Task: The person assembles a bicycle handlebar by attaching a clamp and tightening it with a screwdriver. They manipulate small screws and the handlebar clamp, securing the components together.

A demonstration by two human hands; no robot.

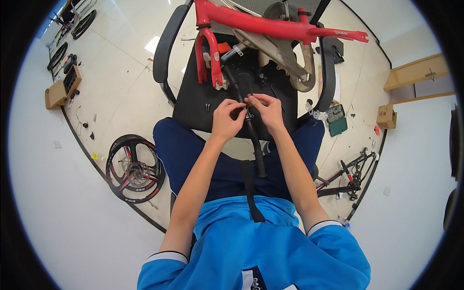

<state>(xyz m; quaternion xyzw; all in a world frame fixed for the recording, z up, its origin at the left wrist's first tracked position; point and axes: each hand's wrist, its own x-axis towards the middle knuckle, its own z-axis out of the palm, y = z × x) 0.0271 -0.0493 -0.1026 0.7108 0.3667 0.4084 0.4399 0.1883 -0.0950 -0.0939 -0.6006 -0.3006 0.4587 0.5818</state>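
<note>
A black bicycle handlebar (254, 140) runs from the chair seat down over my lap, with a small metallic clamp (249, 115) near its middle. My left hand (228, 118) is closed at the bar, thumb and fingertips pinched beside the clamp. From the other side, my right hand (265, 111) pinches at the same spot; whatever small part lies between its fingertips is hidden. A thin dark L-shaped rod, like a hex key (247, 76), shows just beyond the right fingertips. Two small bolts (208, 107) lie on the black seat, left of my left hand.
Ahead, a red bicycle frame (256, 23) with fork and crank parts rests across the armchair (186, 104). Another hex key (278, 92) lies on the seat. On the floor are a wheel (136, 169), a dark bike frame (348, 176), a green case (337, 125) and cardboard boxes (386, 117).
</note>
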